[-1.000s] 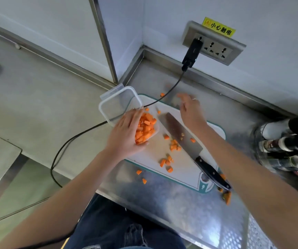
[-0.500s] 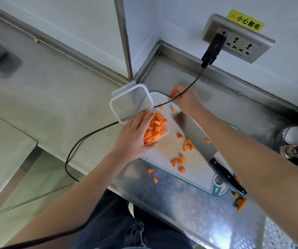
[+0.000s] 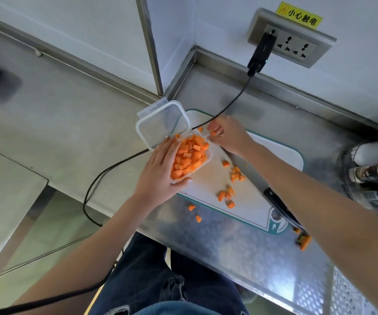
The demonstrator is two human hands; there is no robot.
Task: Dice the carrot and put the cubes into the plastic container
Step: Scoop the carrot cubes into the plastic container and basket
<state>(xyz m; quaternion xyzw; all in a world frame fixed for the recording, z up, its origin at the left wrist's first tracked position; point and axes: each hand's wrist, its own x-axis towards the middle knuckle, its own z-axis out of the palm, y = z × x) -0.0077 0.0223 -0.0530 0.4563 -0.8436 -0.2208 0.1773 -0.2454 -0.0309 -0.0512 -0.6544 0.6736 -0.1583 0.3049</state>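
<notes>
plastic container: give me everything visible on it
The plastic container is a clear, rounded-rectangular tub, mostly full of orange carrot cubes. Its clear lid stands open at the far end, seemingly attached there, with a latch flap on its outer edge. The tub sits at the left end of the white cutting board. The left hand grips its near-left side; the right hand hovers at its far corner.

A yellow sticker sits just above the wall socket, touching its top edge. It carries a small warning triangle and the black characters 小心触电. The bottle labels are too blurred to read.
</notes>
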